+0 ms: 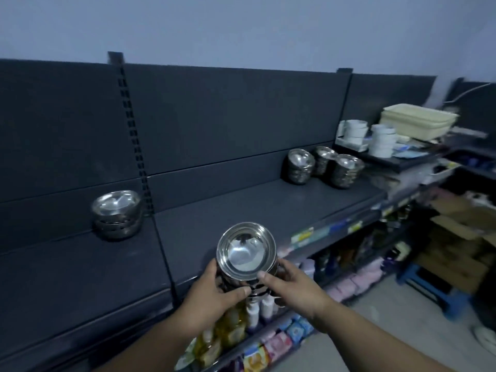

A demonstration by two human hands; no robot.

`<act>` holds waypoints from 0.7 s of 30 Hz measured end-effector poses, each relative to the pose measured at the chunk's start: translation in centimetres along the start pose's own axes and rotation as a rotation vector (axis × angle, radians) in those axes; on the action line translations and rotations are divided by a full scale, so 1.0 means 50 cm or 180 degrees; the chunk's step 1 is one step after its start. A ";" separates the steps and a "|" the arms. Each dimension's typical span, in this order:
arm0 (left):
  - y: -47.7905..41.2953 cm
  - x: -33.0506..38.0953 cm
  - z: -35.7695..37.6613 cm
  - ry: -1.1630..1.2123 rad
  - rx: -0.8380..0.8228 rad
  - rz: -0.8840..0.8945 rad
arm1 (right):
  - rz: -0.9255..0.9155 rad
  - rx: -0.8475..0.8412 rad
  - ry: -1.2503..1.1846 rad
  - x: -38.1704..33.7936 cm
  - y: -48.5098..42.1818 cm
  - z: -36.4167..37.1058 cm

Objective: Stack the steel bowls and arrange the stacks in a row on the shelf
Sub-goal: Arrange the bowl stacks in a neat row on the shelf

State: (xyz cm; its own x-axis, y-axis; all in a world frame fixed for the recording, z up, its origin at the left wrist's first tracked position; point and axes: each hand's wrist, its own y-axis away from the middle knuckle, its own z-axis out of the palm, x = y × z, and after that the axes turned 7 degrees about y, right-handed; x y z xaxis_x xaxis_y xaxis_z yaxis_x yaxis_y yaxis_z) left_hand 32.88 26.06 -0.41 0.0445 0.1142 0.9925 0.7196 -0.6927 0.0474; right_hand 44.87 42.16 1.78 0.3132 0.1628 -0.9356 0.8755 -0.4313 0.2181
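A stack of steel bowls [246, 257] is being held in the air in front of the shelf [241, 210], gripped on both sides by the curled left hand [214, 294] and right hand [292, 285], and next it is likely needing to be set down flat in line with the three stacks [323, 161]

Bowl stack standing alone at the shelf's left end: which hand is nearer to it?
Left. The left hand grips the held stack on the side facing the lone stack; the right hand grips its opposite side, farther right.
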 end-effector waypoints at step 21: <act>-0.536 0.084 0.400 0.0152 -0.0669 0.0253 | 0.0079 0.0997 -0.0547 0.057 -0.268 -0.496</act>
State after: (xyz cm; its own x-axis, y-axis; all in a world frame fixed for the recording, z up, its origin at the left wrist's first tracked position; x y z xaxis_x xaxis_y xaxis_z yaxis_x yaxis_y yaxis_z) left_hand 27.65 59.35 0.21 0.0590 0.0231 0.9980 0.5547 -0.8319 -0.0135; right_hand 43.16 70.39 3.09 0.2433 0.0088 -0.9699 0.7047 -0.6887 0.1705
